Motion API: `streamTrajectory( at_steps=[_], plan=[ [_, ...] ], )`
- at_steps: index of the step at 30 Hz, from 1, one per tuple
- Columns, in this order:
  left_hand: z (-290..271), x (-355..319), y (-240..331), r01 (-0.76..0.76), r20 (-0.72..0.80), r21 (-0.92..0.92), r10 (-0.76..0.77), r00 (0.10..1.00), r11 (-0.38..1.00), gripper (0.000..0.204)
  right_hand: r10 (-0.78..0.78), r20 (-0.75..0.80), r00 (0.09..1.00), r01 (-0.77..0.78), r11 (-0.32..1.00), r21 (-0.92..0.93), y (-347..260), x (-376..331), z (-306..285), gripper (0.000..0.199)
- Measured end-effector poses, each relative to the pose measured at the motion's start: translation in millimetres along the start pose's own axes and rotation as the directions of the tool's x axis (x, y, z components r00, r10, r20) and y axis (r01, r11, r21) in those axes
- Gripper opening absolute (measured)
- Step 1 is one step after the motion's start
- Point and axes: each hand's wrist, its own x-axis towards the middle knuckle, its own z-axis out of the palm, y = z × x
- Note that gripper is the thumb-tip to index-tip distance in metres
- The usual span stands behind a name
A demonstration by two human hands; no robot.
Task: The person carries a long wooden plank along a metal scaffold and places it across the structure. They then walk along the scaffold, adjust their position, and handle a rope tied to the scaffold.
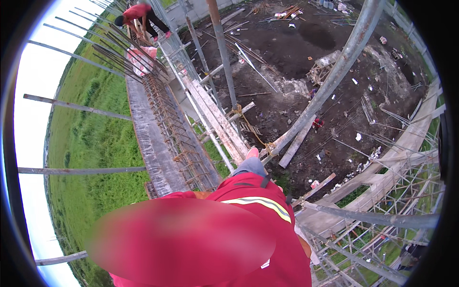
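Neither of my hands shows clearly. A strip of bare skin [203,194] by my red sleeve is at the left of my body, and a bit of my right forearm [303,244] shows at the right; the fingers are out of sight. My red shirt [287,234] with a reflective stripe fills the lower middle, partly under a blur. One foot in a pinkish shoe [253,152] is on or just above the end of a narrow plank walkway [215,117]. Left of it runs a long rusty rebar cage [174,126] beside a grey formwork panel [150,138].
Scaffold pipes [330,86] cross close on the right, one tied with rope [256,131]. At the far end a co-worker in red [138,14] bends over upright rebar near a white sack [141,60]. Far below lie dark ground [287,57] and more scaffolding [382,210].
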Motion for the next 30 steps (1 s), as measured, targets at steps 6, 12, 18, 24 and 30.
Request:
streamTrajectory(
  at_steps=[6, 12, 18, 24, 30],
  plan=[
    [-12.2, 32.0, 1.3, -0.092, 0.099, 0.198, 0.074, 0.992, 0.976, 0.054, -0.354, -0.720, 0.597, 0.201, 0.935, -0.293, -61.9, -18.5, -160.6, 0.039],
    [-43.5, 71.2, 60.0, 0.275, -0.051, 0.837, -0.433, 0.900, 0.472, 0.037, -0.547, -0.780, 0.305, 0.453, 0.803, -0.387, -207.0, -57.6, -241.0, 0.043],
    [-26.0, 63.6, 162.8, -0.240, -0.318, 0.520, 0.446, 0.836, 0.820, 0.031, -0.648, -0.757, -0.083, 0.505, 0.628, -0.592, -309.4, -99.5, -303.6, 0.059],
    [8.5, 50.3, 282.1, -0.741, 0.073, -0.020, 0.740, 0.669, 0.671, 0.046, -0.491, -0.748, -0.446, 0.445, 0.604, -0.662, -394.1, -144.5, -395.6, 0.081],
    [15.3, 19.1, 355.6, -0.883, 0.585, -0.371, 0.811, 0.018, 0.287, 0.027, -0.435, -0.803, -0.408, 0.516, 0.615, -0.596, -431.9, -191.8, -520.8, 0.099]
  ],
)
